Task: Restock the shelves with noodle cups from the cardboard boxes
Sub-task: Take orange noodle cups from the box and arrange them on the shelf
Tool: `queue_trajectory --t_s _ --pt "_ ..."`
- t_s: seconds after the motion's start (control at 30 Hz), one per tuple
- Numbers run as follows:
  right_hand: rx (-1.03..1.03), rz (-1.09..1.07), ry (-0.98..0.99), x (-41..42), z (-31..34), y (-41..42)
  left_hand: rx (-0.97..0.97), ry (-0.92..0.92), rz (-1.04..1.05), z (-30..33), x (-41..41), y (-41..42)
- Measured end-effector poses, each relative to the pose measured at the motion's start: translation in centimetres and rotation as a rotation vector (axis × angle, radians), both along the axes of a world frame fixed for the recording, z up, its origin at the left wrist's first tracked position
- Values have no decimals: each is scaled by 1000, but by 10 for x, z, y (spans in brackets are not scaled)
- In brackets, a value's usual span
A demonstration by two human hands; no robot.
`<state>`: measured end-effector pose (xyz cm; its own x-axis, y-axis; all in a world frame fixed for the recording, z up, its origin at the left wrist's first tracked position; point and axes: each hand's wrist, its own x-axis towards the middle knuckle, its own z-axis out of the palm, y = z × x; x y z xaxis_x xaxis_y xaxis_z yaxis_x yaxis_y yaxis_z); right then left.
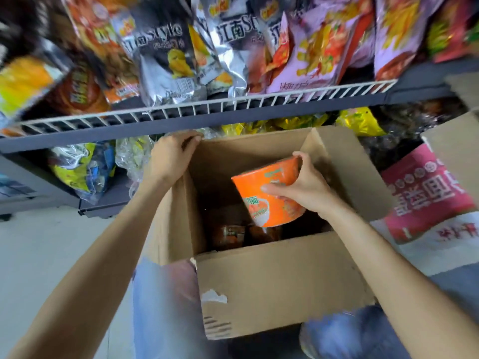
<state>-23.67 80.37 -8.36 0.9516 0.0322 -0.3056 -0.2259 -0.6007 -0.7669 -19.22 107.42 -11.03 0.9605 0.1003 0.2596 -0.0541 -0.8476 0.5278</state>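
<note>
An open cardboard box (pixel 282 283) stands on the floor in front of me, between my knees. My right hand (pixel 305 187) grips an orange noodle cup (pixel 267 195), tilted on its side, above the box's opening. My left hand (pixel 173 149) holds the box's far left corner, fingers curled over the rim. Deep in the box lie more cups (pixel 232 235) in shadow.
A grey shelf with a white wire rail (pixel 207 110) runs across just behind the box, loaded with snack bags (pixel 166 55). More bags fill the lower shelf (pixel 83 167). A pink bag (pixel 425 195) and another cardboard box (pixel 456 154) lie to the right.
</note>
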Motion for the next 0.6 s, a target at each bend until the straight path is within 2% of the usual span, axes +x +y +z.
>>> queue_trajectory --t_s 0.1,0.2,0.23,0.33,0.43,0.53,0.6 --pt "308 -33 -130 -8 44 -10 -190 -37 -44 27 -2 -10" --pt "588 -33 -346 -1 97 -17 -646 -101 -275 85 -6 -36" --pt "640 -35 -429 5 115 -17 -744 -118 -375 107 -7 -46" --pt "675 -78 -703 32 165 -15 -806 -174 -575 163 3 -77" --pt "657 -124 -931 68 209 -18 -651 -328 -620 203 27 -98" --pt "557 -208 -1061 109 243 -23 -181 -605 -419 229 69 -100" --pt "431 -298 -1107 139 259 -22 100 -682 -205 237 97 -95"
